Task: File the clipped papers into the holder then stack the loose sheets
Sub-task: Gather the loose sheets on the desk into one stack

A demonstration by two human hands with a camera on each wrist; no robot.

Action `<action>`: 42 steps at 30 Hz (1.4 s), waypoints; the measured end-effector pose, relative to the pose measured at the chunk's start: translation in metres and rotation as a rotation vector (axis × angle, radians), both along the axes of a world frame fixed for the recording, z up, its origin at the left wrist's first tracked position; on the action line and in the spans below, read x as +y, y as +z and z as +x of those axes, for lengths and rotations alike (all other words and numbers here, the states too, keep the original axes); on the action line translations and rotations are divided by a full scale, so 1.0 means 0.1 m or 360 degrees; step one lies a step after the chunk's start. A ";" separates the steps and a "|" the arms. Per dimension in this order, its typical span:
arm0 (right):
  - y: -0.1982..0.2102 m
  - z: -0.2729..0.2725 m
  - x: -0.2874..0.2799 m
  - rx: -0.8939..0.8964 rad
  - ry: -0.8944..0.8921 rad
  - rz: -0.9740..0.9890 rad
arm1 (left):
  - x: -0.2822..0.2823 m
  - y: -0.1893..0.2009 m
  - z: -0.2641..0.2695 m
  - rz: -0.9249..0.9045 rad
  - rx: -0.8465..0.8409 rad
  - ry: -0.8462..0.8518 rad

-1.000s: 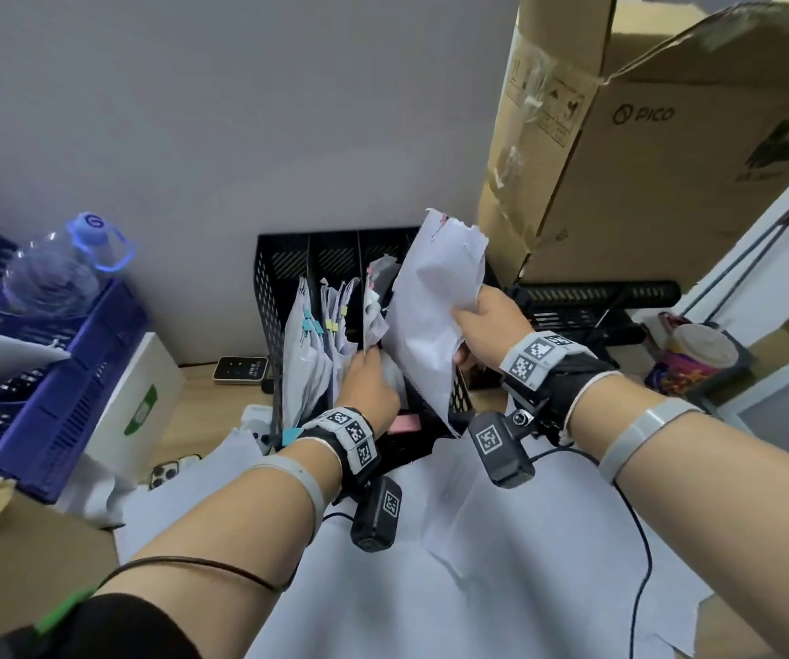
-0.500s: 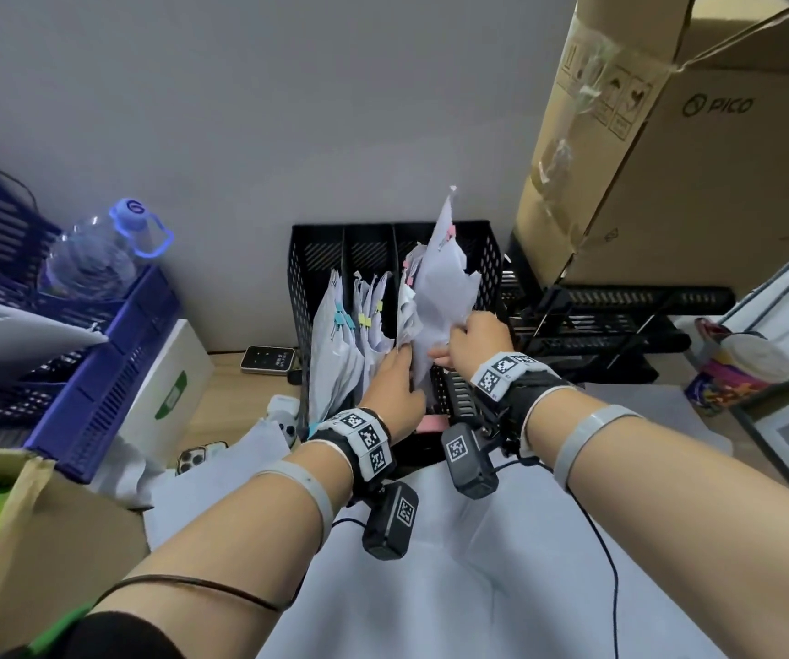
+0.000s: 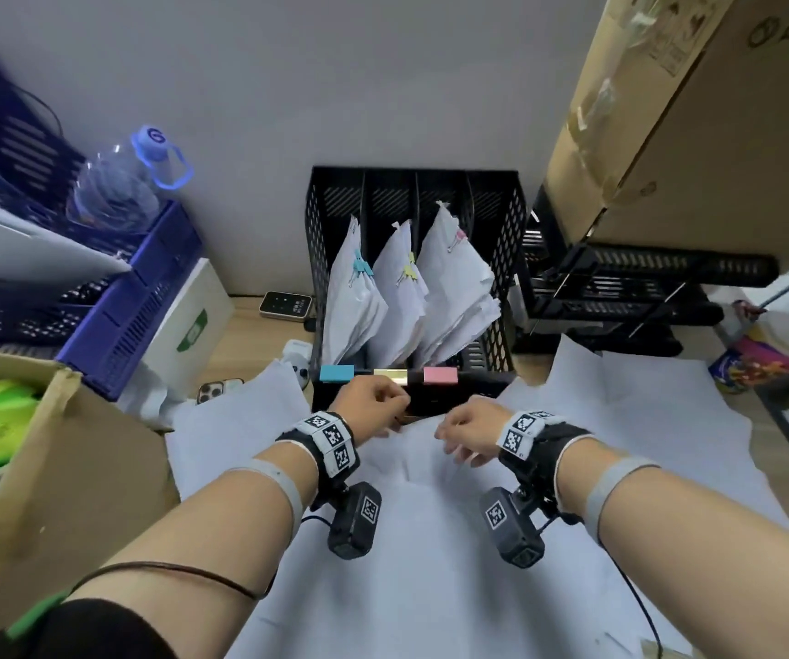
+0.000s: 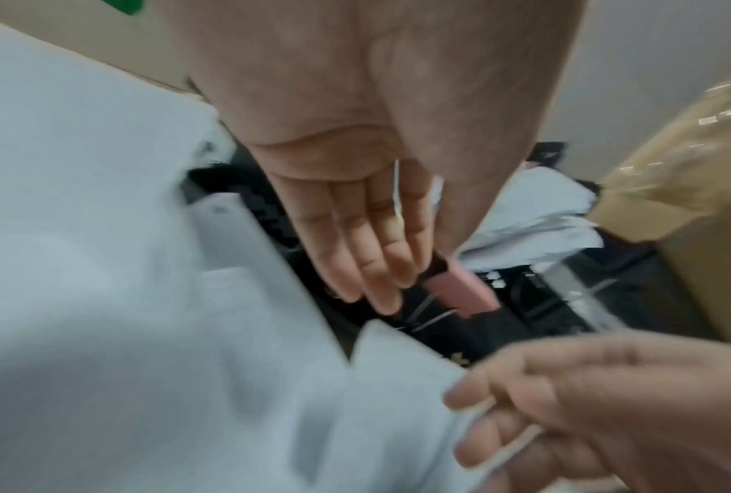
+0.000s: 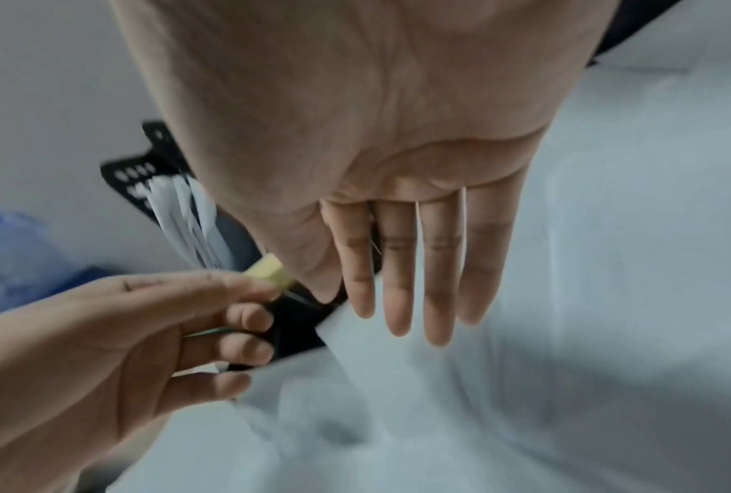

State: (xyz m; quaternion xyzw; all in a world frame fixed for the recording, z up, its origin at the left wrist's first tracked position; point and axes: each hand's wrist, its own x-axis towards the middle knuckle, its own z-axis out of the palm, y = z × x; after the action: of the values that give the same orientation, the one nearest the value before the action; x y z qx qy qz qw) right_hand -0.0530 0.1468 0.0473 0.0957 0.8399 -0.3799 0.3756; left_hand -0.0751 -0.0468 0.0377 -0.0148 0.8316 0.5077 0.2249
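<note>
The black mesh holder stands at the back of the desk with three clipped bundles upright in its slots: a blue-clipped one, a yellow-clipped one and a pink-clipped one. Blue, yellow and pink labels mark its front edge. Loose white sheets cover the desk in front. My left hand hovers at the holder's front with loosely bent fingers and holds nothing. My right hand hangs just over a sheet corner, fingers straight and empty.
Blue crates and a water bottle stand on the left. A cardboard box is at the near left, a large one at the upper right. Black trays, a cup and a phone lie nearby.
My right hand lowered the pink-clipped bundle into the holder's right slot while the left steadied the papers. Both hands have let go and drawn back over the loose sheets.
</note>
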 end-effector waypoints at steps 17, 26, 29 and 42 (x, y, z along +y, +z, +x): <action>-0.84 0.73 -0.58 0.0175 0.0787 0.0371 | -1.09 -0.87 1.25 -0.0843 -0.0351 0.0318; -0.56 0.68 0.44 0.0639 -0.0256 -0.0036 | -0.33 -0.36 0.73 -0.0659 0.0187 0.0657; -0.51 0.74 0.99 0.0710 -0.0611 -0.0041 | 0.08 -0.36 0.60 -0.0686 0.0154 0.0528; -0.74 1.35 2.35 0.0209 -0.1648 0.0245 | 1.07 -0.45 0.58 -0.1411 0.0138 0.0227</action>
State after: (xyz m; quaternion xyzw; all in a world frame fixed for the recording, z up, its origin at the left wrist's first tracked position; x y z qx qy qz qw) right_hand 0.0819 0.3816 -0.0266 0.5014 0.7299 -0.4581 0.0772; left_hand -0.0166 0.0601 -0.0072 -0.1457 0.9743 0.1167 0.1262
